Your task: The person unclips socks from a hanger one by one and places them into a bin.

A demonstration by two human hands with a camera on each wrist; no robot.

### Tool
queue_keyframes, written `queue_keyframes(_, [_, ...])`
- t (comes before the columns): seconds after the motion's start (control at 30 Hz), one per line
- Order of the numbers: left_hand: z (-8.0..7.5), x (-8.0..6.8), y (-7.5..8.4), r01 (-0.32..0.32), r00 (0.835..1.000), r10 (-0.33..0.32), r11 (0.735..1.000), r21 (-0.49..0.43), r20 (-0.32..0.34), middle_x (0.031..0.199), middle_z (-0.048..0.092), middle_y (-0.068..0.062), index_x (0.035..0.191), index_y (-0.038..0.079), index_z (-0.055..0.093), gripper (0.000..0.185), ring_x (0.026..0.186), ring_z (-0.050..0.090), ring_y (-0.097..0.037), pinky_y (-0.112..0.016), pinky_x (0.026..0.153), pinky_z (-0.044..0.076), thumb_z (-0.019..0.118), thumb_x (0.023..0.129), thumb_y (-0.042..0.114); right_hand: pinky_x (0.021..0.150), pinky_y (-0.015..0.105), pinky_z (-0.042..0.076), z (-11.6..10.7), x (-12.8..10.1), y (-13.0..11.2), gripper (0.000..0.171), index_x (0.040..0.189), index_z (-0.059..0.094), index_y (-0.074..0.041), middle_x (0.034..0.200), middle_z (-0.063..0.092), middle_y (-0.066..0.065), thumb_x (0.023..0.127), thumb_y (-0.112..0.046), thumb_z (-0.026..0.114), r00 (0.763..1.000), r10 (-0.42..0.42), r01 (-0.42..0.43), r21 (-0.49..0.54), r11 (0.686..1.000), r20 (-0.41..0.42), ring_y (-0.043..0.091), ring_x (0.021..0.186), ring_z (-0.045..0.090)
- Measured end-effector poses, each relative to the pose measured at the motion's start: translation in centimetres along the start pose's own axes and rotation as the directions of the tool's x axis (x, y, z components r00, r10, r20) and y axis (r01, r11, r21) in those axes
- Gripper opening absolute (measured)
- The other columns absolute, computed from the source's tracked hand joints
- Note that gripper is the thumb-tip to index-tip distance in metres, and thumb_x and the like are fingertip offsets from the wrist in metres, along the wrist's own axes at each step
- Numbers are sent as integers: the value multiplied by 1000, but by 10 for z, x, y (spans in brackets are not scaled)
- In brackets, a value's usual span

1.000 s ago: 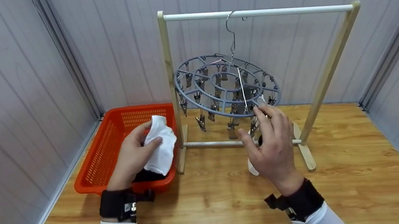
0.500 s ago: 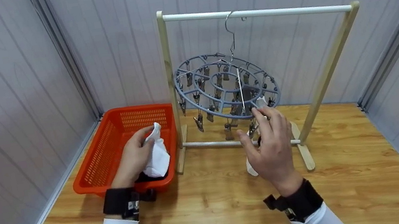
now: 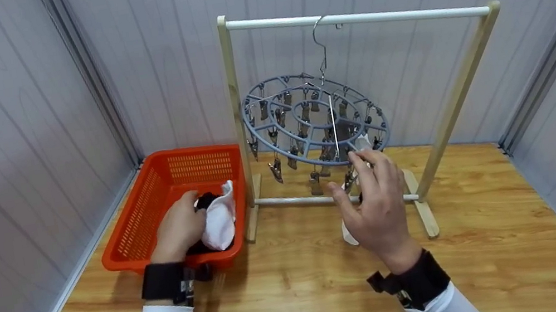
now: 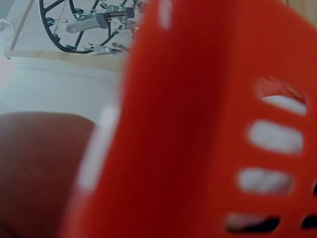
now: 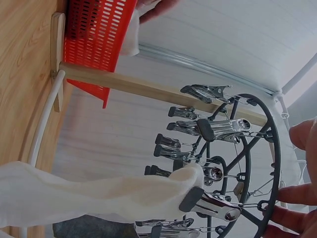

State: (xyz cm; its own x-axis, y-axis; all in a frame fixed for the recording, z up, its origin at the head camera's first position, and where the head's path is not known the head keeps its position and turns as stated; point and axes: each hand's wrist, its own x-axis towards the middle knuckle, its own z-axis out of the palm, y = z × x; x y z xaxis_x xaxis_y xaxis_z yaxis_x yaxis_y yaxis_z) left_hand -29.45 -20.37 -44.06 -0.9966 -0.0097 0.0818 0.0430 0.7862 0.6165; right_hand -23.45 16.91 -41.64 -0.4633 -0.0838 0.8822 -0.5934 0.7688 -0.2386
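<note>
Where left hand [image 3: 181, 226] dips, orange basket [image 3: 151, 211], white sock [image 3: 220, 222]

Wooden floor [image 3: 307, 298] under orange basket [image 3: 151, 211] and drying rack [image 3: 423, 211].

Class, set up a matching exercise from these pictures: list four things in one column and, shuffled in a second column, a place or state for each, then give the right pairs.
Things
1. round clip hanger
2. white sock on the right
3. orange basket
4. left hand

Places or states
A. stands on the wooden floor, left of the drying rack
B. hangs by its metal hook from the white rail
C. reaches into the basket, on a white cloth
D. pinched at one end in a clip, hanging down

Pairs: 1-B, 2-D, 3-A, 4-C
</note>
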Motion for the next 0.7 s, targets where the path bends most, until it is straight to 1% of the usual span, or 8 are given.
queue_keyframes(0.1, [-2, -2, 0, 13, 1000, -13, 1000, 28, -4, 148, 66, -26, 153, -1, 60, 50, 131, 64, -46, -65, 112, 48, 61, 107, 17, 118, 62, 35, 0, 0, 0, 61, 148, 62, 9, 147, 58, 28, 106, -34, 74, 1000, 1, -1, 0, 1000, 1, 45, 140, 51])
queue_keyframes(0.23, [-3, -4, 3, 28, 1000, -28, 999, 35, 1, 145, 69, -24, 150, 0, 63, 48, 126, 66, -44, -64, 108, 51, 64, 108, 22, 115, 62, 37, 0, -1, 0, 60, 147, 64, 8, 146, 59, 25, 104, -33, 75, 1000, 3, -3, 12, 1000, -7, 45, 139, 52])
queue_keyframes(0.4, [-3, -4, 8, 16, 999, -15, 999, 32, -45, 140, 71, -23, 147, 1, 66, 45, 121, 68, -42, -62, 102, 52, 63, 110, 25, 114, 63, 37, 0, -1, 0, 60, 148, 64, 8, 146, 59, 26, 105, -33, 74, 1000, -3, 3, 11, 1000, -16, 46, 139, 52])
queue_keyframes(0.5, [-2, -5, 11, -13, 997, 13, 1000, 3, -75, 136, 72, -22, 146, 2, 68, 43, 115, 68, -40, -60, 98, 53, 65, 109, 26, 113, 63, 36, 0, -1, -1, 61, 148, 63, 8, 146, 59, 26, 105, -34, 74, 1000, -11, 11, 7, 1000, -13, 46, 139, 52])
queue_keyframes(0.6, [0, -7, 15, -62, 993, 57, 997, -43, -103, 128, 75, -20, 142, 2, 70, 41, 106, 68, -37, -57, 93, 55, 69, 108, 25, 113, 62, 36, 0, -1, -2, 62, 148, 63, 8, 145, 59, 26, 105, -35, 74, 1000, -17, 17, 6, 1000, -11, 45, 140, 52])
queue_keyframes(0.7, [1, -7, 22, -96, 991, 84, 989, -116, -107, 118, 75, -18, 137, 1, 72, 38, 100, 66, -34, -53, 90, 54, 72, 107, 26, 113, 62, 36, 0, 0, -3, 62, 147, 64, 8, 145, 59, 26, 106, -38, 73, 1000, -26, 26, 14, 1000, -13, 45, 139, 52])
